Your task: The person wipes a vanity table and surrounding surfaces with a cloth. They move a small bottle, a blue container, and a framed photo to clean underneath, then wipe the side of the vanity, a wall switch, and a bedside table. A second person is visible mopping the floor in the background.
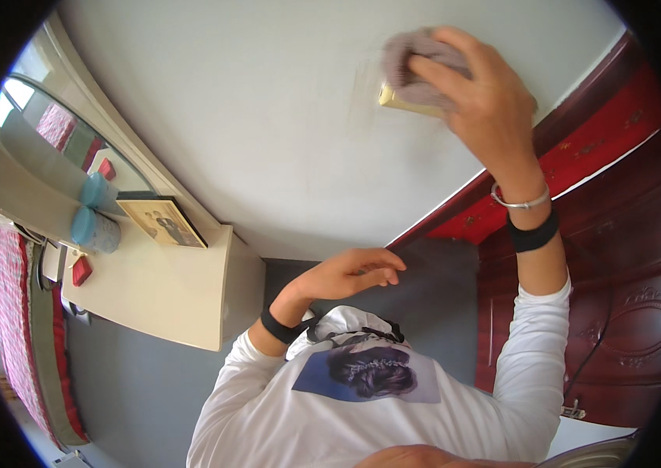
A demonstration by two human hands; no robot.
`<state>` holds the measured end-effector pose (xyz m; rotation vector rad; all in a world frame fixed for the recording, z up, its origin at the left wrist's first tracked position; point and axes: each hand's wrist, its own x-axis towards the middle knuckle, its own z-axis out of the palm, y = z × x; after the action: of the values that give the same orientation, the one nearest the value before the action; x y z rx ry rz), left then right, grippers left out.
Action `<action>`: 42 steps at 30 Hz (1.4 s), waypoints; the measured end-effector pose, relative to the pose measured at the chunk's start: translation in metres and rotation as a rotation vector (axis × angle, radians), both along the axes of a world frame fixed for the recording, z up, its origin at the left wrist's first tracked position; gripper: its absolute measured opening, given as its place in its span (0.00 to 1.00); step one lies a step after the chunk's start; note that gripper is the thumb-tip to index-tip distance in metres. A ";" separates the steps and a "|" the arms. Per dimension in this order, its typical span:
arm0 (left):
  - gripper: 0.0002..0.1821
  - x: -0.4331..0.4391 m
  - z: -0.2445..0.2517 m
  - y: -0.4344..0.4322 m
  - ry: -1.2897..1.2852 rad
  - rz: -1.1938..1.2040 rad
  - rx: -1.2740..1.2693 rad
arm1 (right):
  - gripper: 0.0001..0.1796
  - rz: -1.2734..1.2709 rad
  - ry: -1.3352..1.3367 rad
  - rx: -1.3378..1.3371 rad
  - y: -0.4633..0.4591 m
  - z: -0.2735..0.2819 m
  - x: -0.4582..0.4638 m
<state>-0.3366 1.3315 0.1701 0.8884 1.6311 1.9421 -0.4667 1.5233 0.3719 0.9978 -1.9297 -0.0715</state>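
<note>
My right hand (482, 99) is raised at the upper right, its fingers closed on a bunched mauve-grey cloth (424, 67). The cloth lies over part of a gold-edged wall switch plate (403, 104) on the pale wall (260, 105); the rest of the plate is hidden. Faint dark smudges show on the wall just left of the plate. My left hand (351, 274) hangs in front of my body, fingers loosely bent and apart, holding nothing.
At left stands a cream dressing table (160, 292) with a mirror (67, 146), a framed photo (163, 222), a blue-lidded tub (96, 229) and a small red object (81, 270). A dark red carved door (617, 327) and its frame stand at right.
</note>
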 end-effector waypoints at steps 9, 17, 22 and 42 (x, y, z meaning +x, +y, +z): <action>0.16 0.017 -0.019 -0.023 -0.197 0.273 0.108 | 0.29 0.002 -0.107 -0.180 0.047 -0.064 0.050; 0.15 0.037 -0.001 0.040 -0.103 0.080 0.120 | 0.28 -0.162 -0.105 -0.235 0.099 -0.100 0.045; 0.15 0.066 -0.023 -0.008 -0.045 0.466 0.070 | 0.26 -0.028 -0.084 -0.338 0.131 -0.118 0.034; 0.15 0.267 -0.049 0.126 -0.296 1.439 0.144 | 0.21 0.582 -1.512 -0.187 0.095 -0.255 0.044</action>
<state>-0.0692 1.4571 0.1206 -0.8564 2.1313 2.7980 -0.4223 1.6179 0.1171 1.6386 -2.6494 1.5574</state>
